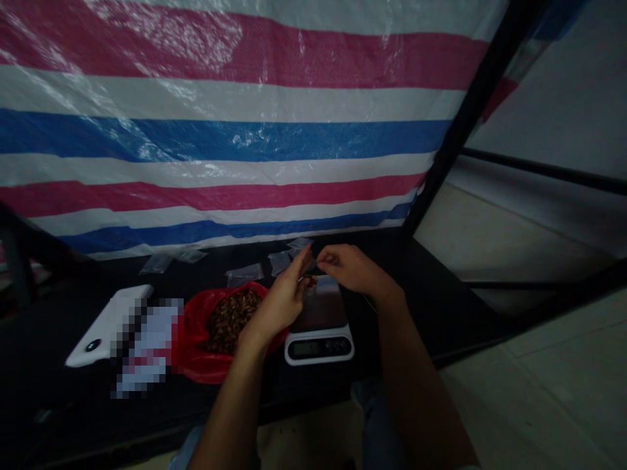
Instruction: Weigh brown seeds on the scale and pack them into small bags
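Note:
My left hand (281, 301) and my right hand (350, 267) meet above a small white kitchen scale (321, 339) and pinch a small clear plastic bag (309, 274) between them; a little brown stuff shows inside it. Just left of the scale lies a red plastic bag (196, 346), open and full of brown dried bits (230, 320). My left wrist passes over the red bag's right edge.
Several empty clear little bags (245, 273) lie along the back of the dark table (426, 294). A white flat device (105, 326) and a blurred-out packet sit at the left. A striped red, white and blue tarp (220, 137) hangs behind. Light floor lies to the right.

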The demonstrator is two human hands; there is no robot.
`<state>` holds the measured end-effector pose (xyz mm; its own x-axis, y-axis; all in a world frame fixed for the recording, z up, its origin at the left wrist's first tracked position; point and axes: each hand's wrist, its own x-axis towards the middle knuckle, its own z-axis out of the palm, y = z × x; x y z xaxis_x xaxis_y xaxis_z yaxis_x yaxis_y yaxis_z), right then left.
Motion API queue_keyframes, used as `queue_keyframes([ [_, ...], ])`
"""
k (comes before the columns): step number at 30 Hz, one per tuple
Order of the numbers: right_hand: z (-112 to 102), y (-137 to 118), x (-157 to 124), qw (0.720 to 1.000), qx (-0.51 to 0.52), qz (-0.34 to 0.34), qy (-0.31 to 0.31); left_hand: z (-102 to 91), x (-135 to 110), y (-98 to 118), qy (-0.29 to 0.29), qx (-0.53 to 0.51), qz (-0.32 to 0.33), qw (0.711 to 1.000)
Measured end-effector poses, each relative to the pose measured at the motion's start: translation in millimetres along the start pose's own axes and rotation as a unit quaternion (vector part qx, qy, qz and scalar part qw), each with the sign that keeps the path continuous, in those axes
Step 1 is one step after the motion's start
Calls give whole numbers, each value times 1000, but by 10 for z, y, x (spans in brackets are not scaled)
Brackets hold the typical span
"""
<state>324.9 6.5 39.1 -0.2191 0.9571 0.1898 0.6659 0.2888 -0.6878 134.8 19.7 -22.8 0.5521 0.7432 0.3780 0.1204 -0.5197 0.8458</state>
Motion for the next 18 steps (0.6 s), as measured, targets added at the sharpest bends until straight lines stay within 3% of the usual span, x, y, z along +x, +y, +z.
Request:
queue_keyframes([
  [10, -131, 147, -43, 997, -38, 25, 57, 35, -5, 24, -2, 18, -7, 1000],
  [18, 33, 556, -1, 971, -208, 120, 4, -265, -65, 108, 51, 46, -28, 997],
])
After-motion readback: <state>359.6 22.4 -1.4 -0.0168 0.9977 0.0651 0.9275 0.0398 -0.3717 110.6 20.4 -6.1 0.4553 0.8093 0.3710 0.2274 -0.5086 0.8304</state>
